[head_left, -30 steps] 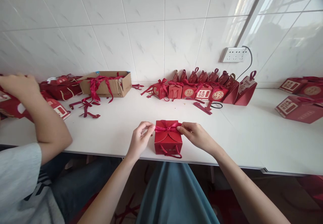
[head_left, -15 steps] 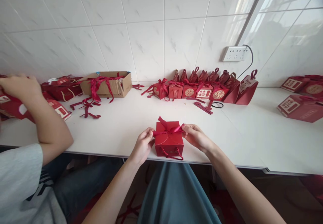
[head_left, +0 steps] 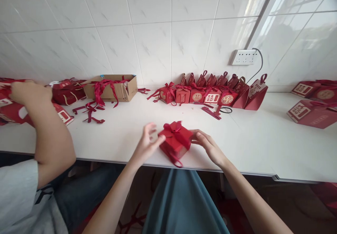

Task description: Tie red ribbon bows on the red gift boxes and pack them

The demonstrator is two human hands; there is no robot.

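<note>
A small red gift box (head_left: 175,144) with a ribbon bow (head_left: 174,128) on top sits near the table's front edge, turned at an angle and slightly blurred. My left hand (head_left: 149,143) is at its left side, fingers spread, the thumb by the box's left corner. On the right, my right hand (head_left: 206,143) has its fingertips at the box's right side, fingers extended and somewhat apart. A red cord handle (head_left: 175,159) hangs at the front of the box.
Red boxes (head_left: 205,95) stand in rows by the wall, with ribbon strips (head_left: 212,112) before them. A cardboard box (head_left: 113,90) of ribbons is at back left. At far left, a co-worker's arm (head_left: 54,128) reaches over red boxes. More boxes (head_left: 313,114) are at right.
Both hands have let go of the ribbon ends, and my left hand has opened. The box has turned at an angle. The co-worker's hand has shifted slightly right.
</note>
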